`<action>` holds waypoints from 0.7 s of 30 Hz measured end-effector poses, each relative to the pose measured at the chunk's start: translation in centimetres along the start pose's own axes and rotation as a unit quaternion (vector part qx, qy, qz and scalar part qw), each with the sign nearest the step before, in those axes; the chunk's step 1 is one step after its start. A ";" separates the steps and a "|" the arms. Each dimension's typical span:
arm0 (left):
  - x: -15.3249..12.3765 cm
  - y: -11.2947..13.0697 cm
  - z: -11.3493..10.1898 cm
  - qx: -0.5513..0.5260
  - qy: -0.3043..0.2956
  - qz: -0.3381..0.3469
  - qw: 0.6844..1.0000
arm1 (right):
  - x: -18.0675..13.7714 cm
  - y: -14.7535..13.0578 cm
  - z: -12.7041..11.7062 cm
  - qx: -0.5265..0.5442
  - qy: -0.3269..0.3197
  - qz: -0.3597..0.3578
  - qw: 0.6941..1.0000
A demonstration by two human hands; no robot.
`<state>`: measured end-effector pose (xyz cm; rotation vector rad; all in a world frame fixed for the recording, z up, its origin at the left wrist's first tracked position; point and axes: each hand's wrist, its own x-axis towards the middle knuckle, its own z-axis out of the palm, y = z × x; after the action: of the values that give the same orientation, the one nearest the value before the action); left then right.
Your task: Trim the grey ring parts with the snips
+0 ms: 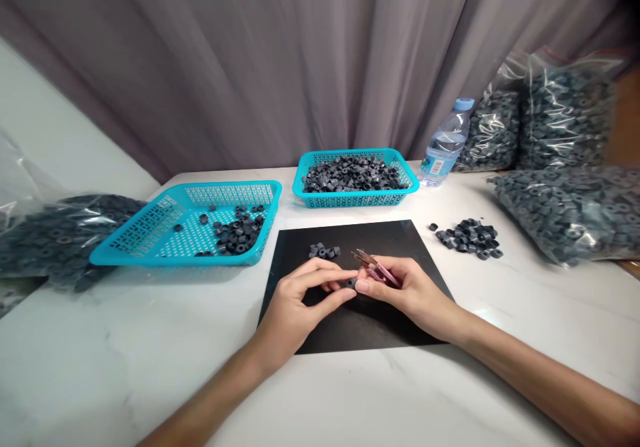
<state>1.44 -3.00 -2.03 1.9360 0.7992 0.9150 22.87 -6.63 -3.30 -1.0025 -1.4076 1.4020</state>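
Bottle [445, 148], one; label [437, 165] barcoded, lettering too small to read. Blue baskets [356, 201], two; bags [570, 220], seemingly four. Left hand [293, 297] pinches one dark ring [351, 283] above black mat [345, 333]; right hand [413, 290] meets it, gripping one pink-handled tool [379, 270].

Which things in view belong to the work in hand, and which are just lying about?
Apparently part of the work:
dark ring in the left hand
pink-handled tool in the right hand
black mat and its small pile
left basket, far basket and loose pile, holding similar pieces
filled bags, probably stock

Seemingly just there:
water bottle
curtain
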 end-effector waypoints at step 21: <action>0.4 0.4 0.2 -0.178 0.011 -0.166 0.970 | -0.1 0.1 -0.1 -0.013 0.003 -0.009 1.000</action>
<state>1.92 -2.96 -1.66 1.4320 0.8745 0.8113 23.00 -6.74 -3.41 -1.0080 -1.4308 1.3681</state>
